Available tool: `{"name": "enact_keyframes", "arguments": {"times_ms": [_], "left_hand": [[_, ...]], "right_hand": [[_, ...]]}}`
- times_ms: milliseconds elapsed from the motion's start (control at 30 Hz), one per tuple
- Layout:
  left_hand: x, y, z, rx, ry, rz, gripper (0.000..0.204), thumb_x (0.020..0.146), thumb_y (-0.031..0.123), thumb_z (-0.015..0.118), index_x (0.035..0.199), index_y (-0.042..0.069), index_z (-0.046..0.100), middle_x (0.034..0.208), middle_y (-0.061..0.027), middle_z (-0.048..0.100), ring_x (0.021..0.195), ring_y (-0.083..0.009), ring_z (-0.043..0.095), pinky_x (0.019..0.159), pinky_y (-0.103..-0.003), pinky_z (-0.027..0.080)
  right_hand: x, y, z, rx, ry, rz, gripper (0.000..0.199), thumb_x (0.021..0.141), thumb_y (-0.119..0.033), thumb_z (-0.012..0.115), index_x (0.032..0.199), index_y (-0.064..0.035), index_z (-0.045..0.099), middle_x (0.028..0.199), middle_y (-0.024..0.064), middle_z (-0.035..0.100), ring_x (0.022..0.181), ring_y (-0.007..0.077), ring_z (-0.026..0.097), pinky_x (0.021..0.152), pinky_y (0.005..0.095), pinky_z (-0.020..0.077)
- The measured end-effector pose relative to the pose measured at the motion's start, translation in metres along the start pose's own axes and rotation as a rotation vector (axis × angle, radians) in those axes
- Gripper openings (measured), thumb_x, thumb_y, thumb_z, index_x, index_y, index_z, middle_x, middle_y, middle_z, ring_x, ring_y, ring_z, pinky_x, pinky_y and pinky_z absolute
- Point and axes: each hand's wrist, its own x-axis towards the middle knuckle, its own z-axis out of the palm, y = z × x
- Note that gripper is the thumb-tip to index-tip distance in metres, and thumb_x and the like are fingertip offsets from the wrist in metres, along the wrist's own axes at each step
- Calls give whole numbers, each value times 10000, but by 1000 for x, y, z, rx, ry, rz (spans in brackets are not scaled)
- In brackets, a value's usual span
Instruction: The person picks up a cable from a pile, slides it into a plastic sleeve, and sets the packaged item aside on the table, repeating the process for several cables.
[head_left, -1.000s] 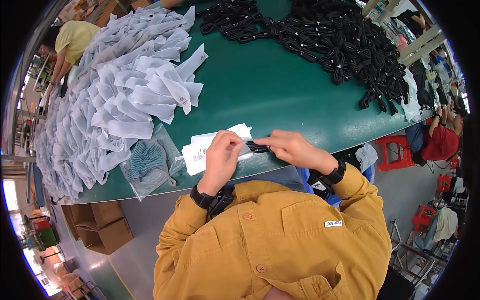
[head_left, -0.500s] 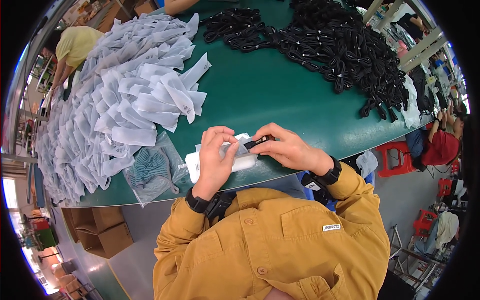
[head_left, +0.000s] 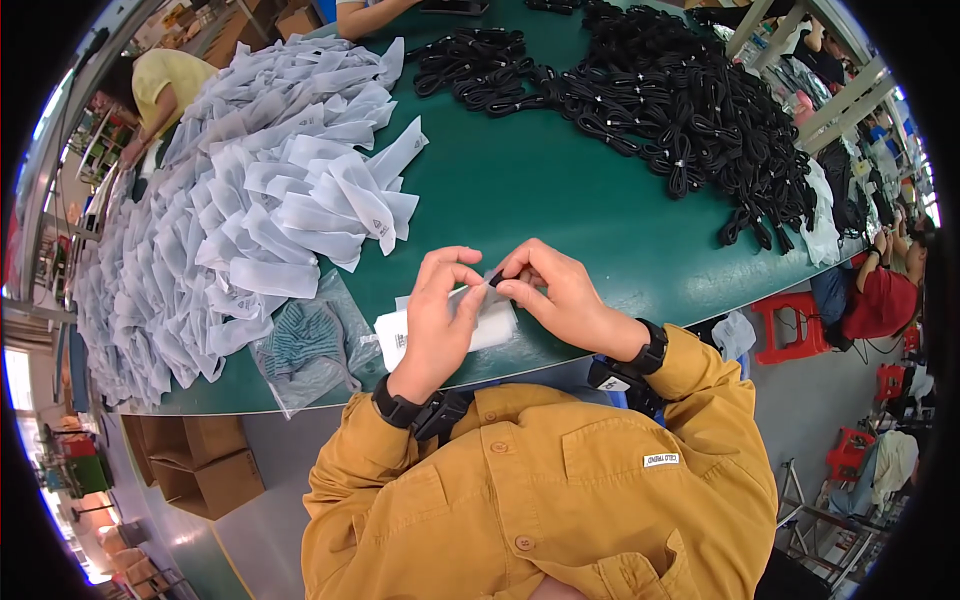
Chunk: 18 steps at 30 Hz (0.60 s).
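Observation:
My left hand (head_left: 440,312) pinches the edge of a thin, translucent plastic bag between thumb and fingers. Close beside it, my right hand (head_left: 556,294) is closed on a black cable (head_left: 497,279), of which only a small dark end shows at the bag's edge; the fingers cover the rest. Below both hands, a stack of flat white plastic bags (head_left: 494,330) lies near the table's front edge, partly covered by my left hand. Left of the stack rests a clear bag with a teal-striped cloth item (head_left: 305,338) in it.
A large heap of filled whitish bags (head_left: 270,190) covers the table's left. Bundled black cables (head_left: 690,110) are piled at the far right on the green table (head_left: 500,170). Another person's arm (head_left: 372,18) rests at the far edge. Red stools (head_left: 790,328) stand on the right.
The black cable shows less between my hands than before, mostly covered by my right fingers. My right hand has drawn slightly left and its fingers have bunched together.

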Motion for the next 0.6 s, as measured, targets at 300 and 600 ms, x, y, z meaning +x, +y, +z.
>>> {"name": "enact_keyframes", "arguments": {"times_ms": [300,600], "left_hand": [[37,-25,-37,-742,86,-416,97,953,104,609,1001,23,592,1138,-59,605,1041,-126,556,913,-274,435],[79,-39,-106,912,-95,95,771,718,225,827,1407,217,482,1517,-140,341,1453,-351,248,1090,-674,252]], "right_hand": [[32,-5,-3,204,3,-341,182,902,-59,664,1074,-17,621,1039,70,575,791,116,567,679,253,482],[82,40,-27,-94,48,-174,167,896,-135,668,1040,-51,651,1011,79,558,811,175,595,695,293,492]]}}
